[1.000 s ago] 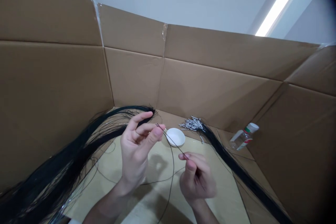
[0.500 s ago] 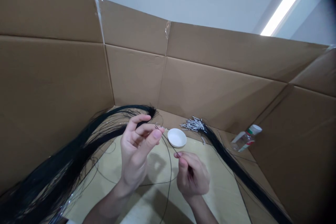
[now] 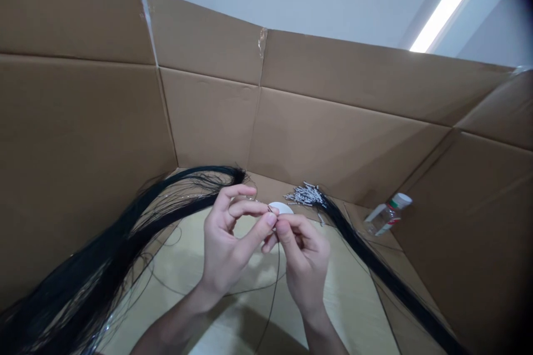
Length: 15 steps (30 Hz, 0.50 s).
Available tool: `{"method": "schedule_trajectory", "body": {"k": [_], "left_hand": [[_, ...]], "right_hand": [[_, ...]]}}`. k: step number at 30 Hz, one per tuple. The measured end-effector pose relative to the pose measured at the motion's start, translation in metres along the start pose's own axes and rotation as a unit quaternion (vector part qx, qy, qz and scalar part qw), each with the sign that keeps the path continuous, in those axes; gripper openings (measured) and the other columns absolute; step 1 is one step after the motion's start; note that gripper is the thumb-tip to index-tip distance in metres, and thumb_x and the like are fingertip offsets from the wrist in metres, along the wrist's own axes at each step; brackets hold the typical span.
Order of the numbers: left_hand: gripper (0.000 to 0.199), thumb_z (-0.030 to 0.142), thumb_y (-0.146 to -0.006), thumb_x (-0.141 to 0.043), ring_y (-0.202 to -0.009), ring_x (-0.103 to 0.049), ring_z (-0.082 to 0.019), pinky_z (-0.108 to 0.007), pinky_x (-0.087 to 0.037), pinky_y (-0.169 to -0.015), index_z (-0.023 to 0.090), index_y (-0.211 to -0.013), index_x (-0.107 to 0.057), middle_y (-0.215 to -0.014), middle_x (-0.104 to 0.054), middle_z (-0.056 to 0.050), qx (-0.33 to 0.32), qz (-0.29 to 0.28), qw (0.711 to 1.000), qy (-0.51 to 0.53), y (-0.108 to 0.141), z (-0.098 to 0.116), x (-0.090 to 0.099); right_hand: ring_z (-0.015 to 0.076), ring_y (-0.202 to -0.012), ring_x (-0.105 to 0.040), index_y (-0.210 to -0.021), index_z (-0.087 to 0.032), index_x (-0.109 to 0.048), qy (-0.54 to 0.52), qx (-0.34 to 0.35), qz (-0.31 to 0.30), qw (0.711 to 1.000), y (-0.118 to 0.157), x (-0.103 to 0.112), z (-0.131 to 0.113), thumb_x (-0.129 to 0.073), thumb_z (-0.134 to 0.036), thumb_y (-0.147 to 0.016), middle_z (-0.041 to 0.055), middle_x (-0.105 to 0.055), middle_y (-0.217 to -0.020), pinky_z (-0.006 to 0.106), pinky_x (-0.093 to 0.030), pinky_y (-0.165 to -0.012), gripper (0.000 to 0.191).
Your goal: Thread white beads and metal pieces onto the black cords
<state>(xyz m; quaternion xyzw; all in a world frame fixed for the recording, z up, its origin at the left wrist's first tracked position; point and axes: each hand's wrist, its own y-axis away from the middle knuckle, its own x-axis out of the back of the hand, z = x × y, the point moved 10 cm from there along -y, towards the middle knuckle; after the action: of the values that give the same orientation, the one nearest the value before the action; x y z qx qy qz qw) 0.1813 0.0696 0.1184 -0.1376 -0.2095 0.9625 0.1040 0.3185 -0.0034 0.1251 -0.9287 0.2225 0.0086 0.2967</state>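
Observation:
My left hand [image 3: 233,238] pinches a thin dark cord [image 3: 276,272] between thumb and index finger, its other fingers loosely raised. Close against it, my right hand [image 3: 306,258] also pinches the cord, so the fingertips of both hands meet. From there the cord hangs down towards the bottom of the view. What lies between the fingertips is mostly hidden. Behind my hands a small white bowl [image 3: 283,208] is partly covered. A bundle of dark cords [image 3: 375,266] with silvery beaded ends [image 3: 306,194] lies to the right of it.
Long black strands [image 3: 137,238] run along the left side. A clear bottle with a white cap [image 3: 387,215] leans at the right, near the cardboard wall [image 3: 333,150]. Cardboard encloses the pale work surface [image 3: 350,310] at the back and sides.
My hands have come together from a short distance apart, the right moving up and the left to the right. The bowl is now more covered by them.

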Motion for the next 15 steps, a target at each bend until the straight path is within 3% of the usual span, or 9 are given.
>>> {"method": "schedule_trajectory", "body": {"k": [3,8,12,15], "left_hand": [[0.022,0.031,-0.086,-0.084,-0.090,-0.074,-0.018,-0.031,-0.058,-0.087,0.022,-0.101,-0.070,-0.107,-0.074,-0.005,0.003,-0.005,1.000,-0.001,0.000,-0.002,-0.003],[0.019,0.031,-0.084,-0.087,-0.087,-0.075,-0.016,-0.024,-0.059,-0.083,0.020,-0.091,-0.073,-0.101,-0.071,-0.004,0.026,0.000,0.999,0.039,0.002,-0.012,-0.008],[0.027,0.031,-0.080,-0.091,-0.079,-0.075,-0.013,-0.020,-0.060,-0.073,0.020,-0.092,-0.070,-0.098,-0.070,-0.002,0.060,0.012,0.993,0.105,0.008,-0.025,-0.015],[0.034,0.031,-0.079,-0.092,-0.080,-0.076,-0.013,-0.019,-0.060,-0.075,0.021,-0.098,-0.065,-0.091,-0.074,-0.001,0.085,0.018,0.983,0.159,0.013,-0.033,-0.021]], "right_hand": [[0.0050,-0.043,-0.053,-0.086,-0.020,-0.072,-0.037,-0.031,0.010,0.999,0.002,-0.002,0.011,-0.068,-0.031,-0.101,-0.0038,-0.067,-0.066,0.015,-0.042,-0.041,0.019],[0.0065,-0.062,-0.063,-0.088,-0.021,-0.074,0.021,0.010,0.070,0.997,0.010,0.009,0.004,-0.070,-0.027,-0.100,-0.0036,-0.067,-0.069,0.013,-0.052,-0.060,0.014],[0.0061,-0.062,-0.064,-0.090,-0.022,-0.074,0.039,0.034,0.093,0.994,0.014,0.014,0.000,-0.066,-0.026,-0.101,-0.0041,-0.067,-0.071,0.012,-0.054,-0.062,0.014],[0.0065,-0.062,-0.064,-0.089,-0.022,-0.073,0.043,0.041,0.109,0.992,0.015,0.017,-0.001,-0.066,-0.026,-0.101,-0.0040,-0.067,-0.070,0.013,-0.054,-0.062,0.015]]}}
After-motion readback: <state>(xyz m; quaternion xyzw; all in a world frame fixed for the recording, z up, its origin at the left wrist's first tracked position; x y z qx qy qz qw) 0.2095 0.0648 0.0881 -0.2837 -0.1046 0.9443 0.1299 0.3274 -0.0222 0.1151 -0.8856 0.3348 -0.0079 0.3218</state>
